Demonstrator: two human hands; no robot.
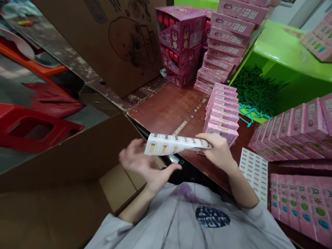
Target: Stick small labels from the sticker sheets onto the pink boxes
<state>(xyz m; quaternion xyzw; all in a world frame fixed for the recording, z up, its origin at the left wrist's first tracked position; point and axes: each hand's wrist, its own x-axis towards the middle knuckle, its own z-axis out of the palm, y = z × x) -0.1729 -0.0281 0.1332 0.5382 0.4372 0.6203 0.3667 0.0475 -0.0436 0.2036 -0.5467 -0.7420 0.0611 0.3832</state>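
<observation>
My right hand (216,149) pinches one end of a white sheet of round stickers (168,143), which curves out to the left above the table edge. Gold and dark marks show inside the stickers' circles. My left hand (149,166) is slightly blurred, with fingers and thumb spread, just below and beside the sheet's free end. Just behind my right hand stands a row of small pink boxes (220,121) with barcodes on their edges. A second sticker sheet (254,173) lies flat on the table, right of my right forearm.
Tall stacks of pink boxes (228,38) and pink display boxes (181,34) stand at the back. A green bin (290,65) holds many dark green sticks. More pink boxes (301,204) line the right. An open cardboard box (64,190) and red stool (38,126) are at left.
</observation>
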